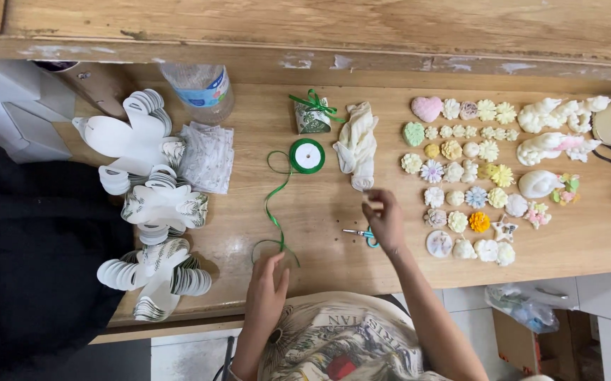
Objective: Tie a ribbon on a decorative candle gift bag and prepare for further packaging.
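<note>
A wooden worktop [319, 212] with a worn, glossy top carries everything. Along its left edge lie stacks of white die-cut paper box blanks [152, 204] with scalloped flaps, some printed with leaf patterns, and beside them a pile of crinkly clear wrappers [208, 155]. A clear plastic bottle [200, 90] lies toward the far edge. Near the middle of the far side sits a small wrapped packet tied with a green bow [312, 113], next to a crumpled cream cloth [357, 144]. The right half is covered by rows of small moulded pieces [461, 183] shaped as flowers, hearts and shells, in white, cream and pastel tones, with larger white figures toward the far right corner.

A spool of green satin ribbon [307, 156] lies flat near the middle; its loose tail [274, 208] curls toward the near edge, reaching the left hand [267, 286]. That hand rests at the near edge, palm down, its fingers [277, 262] bent and pinching the ribbon's end. The right hand [384, 219] is raised over the middle of the worktop, wrist cocked, fingers [372, 201] pinched together; whether they grip anything is too small to tell. Small blue-handled scissors [363, 233] lie just beside it, toward the near edge, partly hidden by the wrist.
</note>
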